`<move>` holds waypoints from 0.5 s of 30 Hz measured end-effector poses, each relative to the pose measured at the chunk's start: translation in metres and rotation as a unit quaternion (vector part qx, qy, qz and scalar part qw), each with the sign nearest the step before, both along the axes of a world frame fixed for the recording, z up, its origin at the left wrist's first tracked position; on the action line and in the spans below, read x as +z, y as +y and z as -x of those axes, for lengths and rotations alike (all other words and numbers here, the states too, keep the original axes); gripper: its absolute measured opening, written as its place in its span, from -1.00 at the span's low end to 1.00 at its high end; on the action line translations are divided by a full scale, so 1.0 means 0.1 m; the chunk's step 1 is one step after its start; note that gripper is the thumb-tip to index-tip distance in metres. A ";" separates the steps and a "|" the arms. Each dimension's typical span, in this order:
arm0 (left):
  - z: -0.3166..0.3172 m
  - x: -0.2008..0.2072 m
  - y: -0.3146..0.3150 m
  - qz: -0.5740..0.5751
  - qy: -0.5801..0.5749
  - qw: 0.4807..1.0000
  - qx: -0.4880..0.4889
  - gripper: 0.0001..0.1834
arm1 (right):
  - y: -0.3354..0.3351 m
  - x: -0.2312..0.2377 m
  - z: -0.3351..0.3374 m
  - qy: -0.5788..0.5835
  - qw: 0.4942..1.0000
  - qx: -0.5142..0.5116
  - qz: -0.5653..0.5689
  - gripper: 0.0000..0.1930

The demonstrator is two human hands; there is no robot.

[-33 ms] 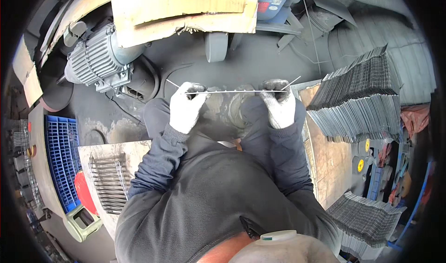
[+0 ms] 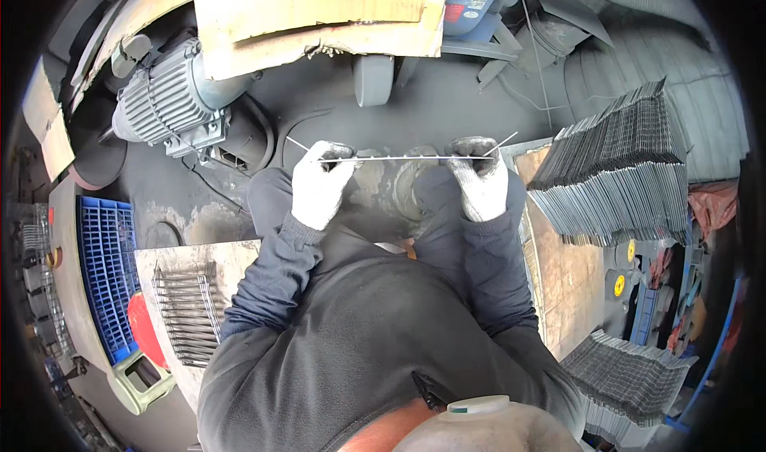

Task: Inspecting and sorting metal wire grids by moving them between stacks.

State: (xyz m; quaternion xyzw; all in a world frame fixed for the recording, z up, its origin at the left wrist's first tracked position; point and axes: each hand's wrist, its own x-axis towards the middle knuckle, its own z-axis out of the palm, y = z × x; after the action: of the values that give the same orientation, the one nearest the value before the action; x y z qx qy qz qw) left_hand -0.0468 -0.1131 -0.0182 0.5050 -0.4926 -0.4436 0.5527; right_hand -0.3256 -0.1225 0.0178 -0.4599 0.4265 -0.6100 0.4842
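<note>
A thin metal piece [image 2: 403, 158], seen nearly edge-on, stretches level between my hands, above my knees. Its two ends bend up and outward, and small bumps show along its length. My left hand [image 2: 321, 185], in a white glove with dark, soiled fingertips, grips it near the left bend. Near the right bend my right hand [image 2: 481, 182], gloved the same way, is closed on it too. Its broad face, if it has one, is turned out of sight.
Bent metal pieces stand in a tall stack [image 2: 610, 169] on a board at the right, with another stack [image 2: 630, 380] nearer. Dark metal pieces [image 2: 187, 316] lie on a left-hand board. A grey motor [image 2: 163, 97], cardboard [image 2: 319, 13] and a blue crate [image 2: 108, 272] surround me.
</note>
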 end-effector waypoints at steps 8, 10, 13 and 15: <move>-0.16 -0.19 -0.07 -0.043 0.008 0.999 0.012 -0.80 | -0.47 -0.60 -0.02 0.053 0.993 0.082 -0.066 -0.77; -0.17 -0.20 -0.13 -0.107 0.126 0.986 0.016 -0.76 | -0.60 -0.86 -0.08 0.047 0.991 0.076 -0.096 -0.80; -0.20 -0.34 -0.26 -0.119 0.101 0.988 0.009 -0.73 | -0.66 -0.99 -0.16 0.034 0.991 0.072 -0.103 -0.82; -0.20 -0.58 -0.40 -0.123 0.015 0.992 0.001 -0.69 | -0.71 -1.00 -0.12 0.076 0.991 0.053 -0.099 -0.82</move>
State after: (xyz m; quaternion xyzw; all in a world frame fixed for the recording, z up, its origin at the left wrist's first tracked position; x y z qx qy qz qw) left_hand -0.0267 -0.1535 -0.0760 0.5626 -0.4259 -0.5078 0.4942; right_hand -0.3136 -0.1936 -0.0821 -0.4765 0.4951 -0.5016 0.5255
